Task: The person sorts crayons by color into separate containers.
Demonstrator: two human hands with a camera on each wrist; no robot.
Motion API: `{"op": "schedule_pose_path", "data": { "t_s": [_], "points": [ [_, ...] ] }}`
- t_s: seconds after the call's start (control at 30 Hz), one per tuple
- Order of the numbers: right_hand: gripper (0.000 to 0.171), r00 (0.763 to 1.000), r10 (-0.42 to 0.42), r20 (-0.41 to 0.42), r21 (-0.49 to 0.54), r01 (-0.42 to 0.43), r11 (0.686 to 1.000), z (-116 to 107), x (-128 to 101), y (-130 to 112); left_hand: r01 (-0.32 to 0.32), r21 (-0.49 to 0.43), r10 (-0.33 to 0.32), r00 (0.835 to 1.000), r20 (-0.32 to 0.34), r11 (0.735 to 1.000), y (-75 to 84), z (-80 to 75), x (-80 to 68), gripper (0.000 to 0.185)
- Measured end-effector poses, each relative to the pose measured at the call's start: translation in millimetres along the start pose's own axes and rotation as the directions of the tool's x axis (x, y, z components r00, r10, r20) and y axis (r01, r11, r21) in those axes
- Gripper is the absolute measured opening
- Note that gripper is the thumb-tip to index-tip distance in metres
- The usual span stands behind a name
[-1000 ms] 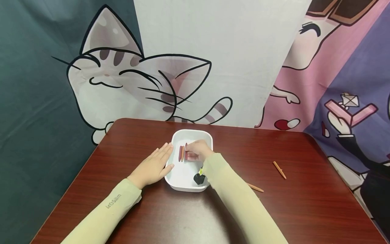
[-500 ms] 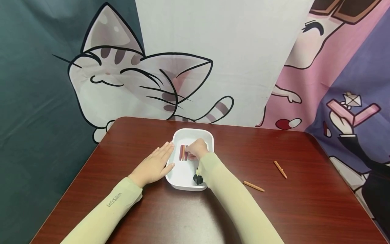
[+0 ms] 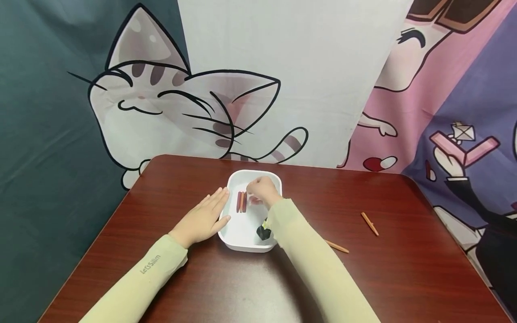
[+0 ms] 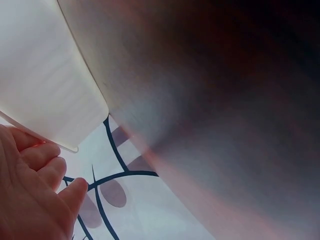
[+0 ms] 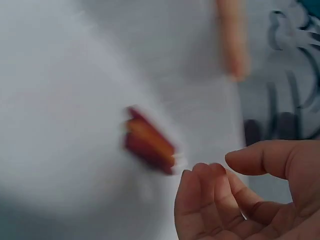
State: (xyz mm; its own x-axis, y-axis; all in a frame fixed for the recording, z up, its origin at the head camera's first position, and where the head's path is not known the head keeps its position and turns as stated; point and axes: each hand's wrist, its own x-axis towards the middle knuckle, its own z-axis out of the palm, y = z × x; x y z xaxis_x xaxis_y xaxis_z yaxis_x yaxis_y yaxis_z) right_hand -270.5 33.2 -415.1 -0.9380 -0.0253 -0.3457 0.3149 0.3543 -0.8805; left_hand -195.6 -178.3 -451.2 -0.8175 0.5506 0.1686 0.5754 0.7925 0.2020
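A white tray (image 3: 247, 240) stands mid-table on the dark red table (image 3: 404, 278). A few red and orange crayons (image 3: 241, 202) lie side by side on its floor, and they show blurred in the right wrist view (image 5: 150, 145). My right hand (image 3: 258, 188) hovers just right of them with loosely curled fingers. In the right wrist view this hand (image 5: 220, 170) holds nothing. My left hand (image 3: 216, 207) lies flat on the table, its fingers (image 4: 35, 165) against the tray's left wall (image 4: 45, 85).
Two orange crayons lie loose on the table to the right, one crayon (image 3: 370, 224) farther out and another crayon (image 3: 337, 246) beside my right forearm. A small black and yellow thing (image 3: 263, 232) sits under my right wrist. A cartoon cloth backdrop (image 3: 282, 89) hangs behind the table.
My right hand has let go of a crayon beside the others and risen a little toward the tray's far side. The left hand has stayed put.
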Motion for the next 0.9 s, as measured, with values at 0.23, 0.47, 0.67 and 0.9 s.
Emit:
{"op": "schedule_pose_path", "data": {
  "t_s": [0.23, 0.47, 0.67, 0.9],
  "points": [
    [0.018, 0.99, -0.112, 0.084, 0.0, 0.112, 0.994, -22, -24, -23, 0.03, -0.007, -0.03, 0.999, 0.033, 1.0, -3.3, -4.0, -3.1, 0.074],
    [0.018, 0.946, -0.312, 0.084, -0.205, 0.323, 0.924, -60, -59, -18, 0.002, -0.008, -0.002, 1.0, -0.008, 1.0, -1.3, -1.8, -1.1, 0.071],
    [0.018, 0.849, -0.513, 0.123, -0.368, 0.519, 0.771, -96, -85, 9, -0.004, -0.01, 0.004, 1.0, -0.008, 1.0, 0.4, -0.8, -1.5, 0.071],
    [0.012, 0.816, -0.569, 0.104, -0.498, 0.538, 0.68, -113, -95, 51, 0.001, -0.007, -0.001, 1.0, -0.007, 1.0, 0.2, -0.6, -1.4, 0.072]
  ]
}}
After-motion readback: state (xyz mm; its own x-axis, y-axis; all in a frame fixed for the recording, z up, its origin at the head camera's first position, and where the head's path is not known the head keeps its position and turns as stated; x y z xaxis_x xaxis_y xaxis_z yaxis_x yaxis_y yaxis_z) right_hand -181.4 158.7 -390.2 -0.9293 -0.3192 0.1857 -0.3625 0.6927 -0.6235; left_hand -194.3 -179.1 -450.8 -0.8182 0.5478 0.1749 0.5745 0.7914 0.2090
